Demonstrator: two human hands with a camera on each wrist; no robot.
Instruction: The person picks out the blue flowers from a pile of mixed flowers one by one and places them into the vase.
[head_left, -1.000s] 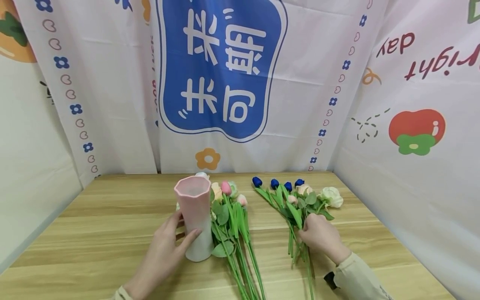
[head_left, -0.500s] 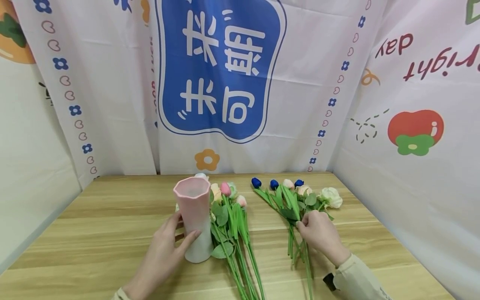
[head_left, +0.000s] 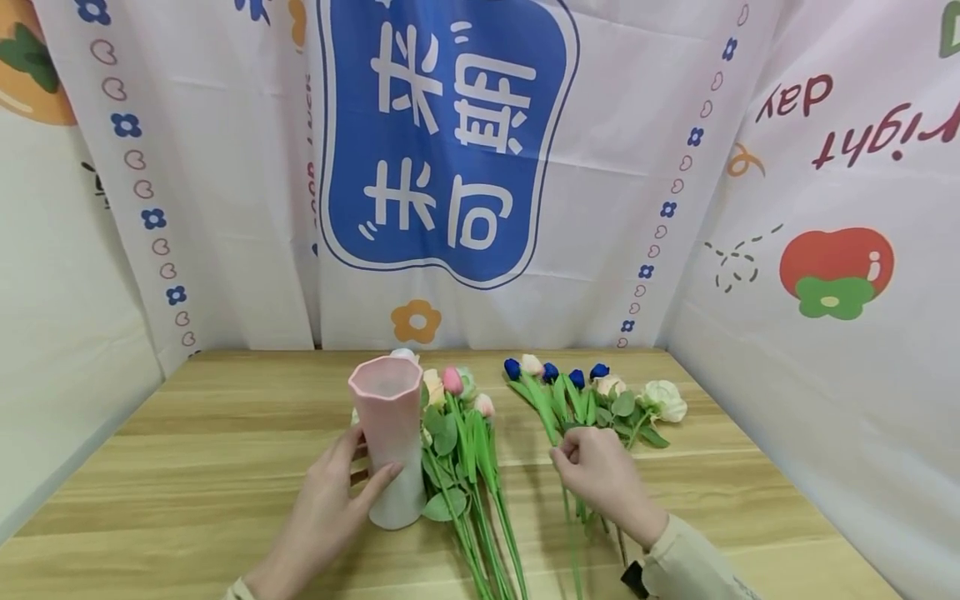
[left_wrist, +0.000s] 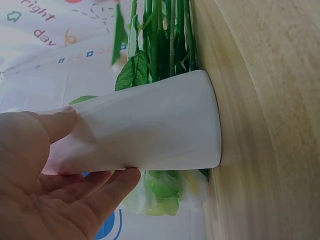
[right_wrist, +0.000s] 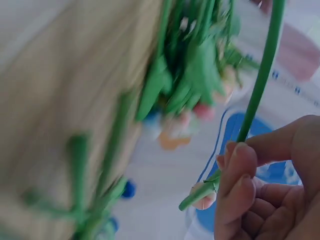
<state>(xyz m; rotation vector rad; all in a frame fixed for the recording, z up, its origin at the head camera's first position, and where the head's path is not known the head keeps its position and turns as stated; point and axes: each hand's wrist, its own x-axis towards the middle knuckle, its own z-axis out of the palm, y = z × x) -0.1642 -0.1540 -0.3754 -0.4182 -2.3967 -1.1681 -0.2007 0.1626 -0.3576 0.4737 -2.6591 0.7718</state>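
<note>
My left hand [head_left: 330, 496] grips a tall pink-to-white vase [head_left: 392, 433], thumb on one side and fingers on the other. The vase stands upright, and in the left wrist view its white lower part [left_wrist: 155, 122] shows by the tabletop. In my right hand [head_left: 606, 475] a pale pink tulip [head_left: 532, 365] is pinched by its green stem [right_wrist: 262, 75], between thumb and fingers in the right wrist view. Beneath and beside that hand lie blue tulips [head_left: 576, 378], a cream rose [head_left: 608, 384] and a white rose [head_left: 663, 402].
Right beside the vase lies another bunch, with a bright pink tulip [head_left: 452, 381], a peach flower [head_left: 433, 387] and long stems toward the front. Printed cloth [head_left: 600, 217] hangs behind and beside the wooden table [head_left: 225, 467].
My right hand has moved left, drawing the pale pink tulip away from the right-hand bunch; its head has passed from among the blue tulips toward their left end. The left hand and vase stay put.
</note>
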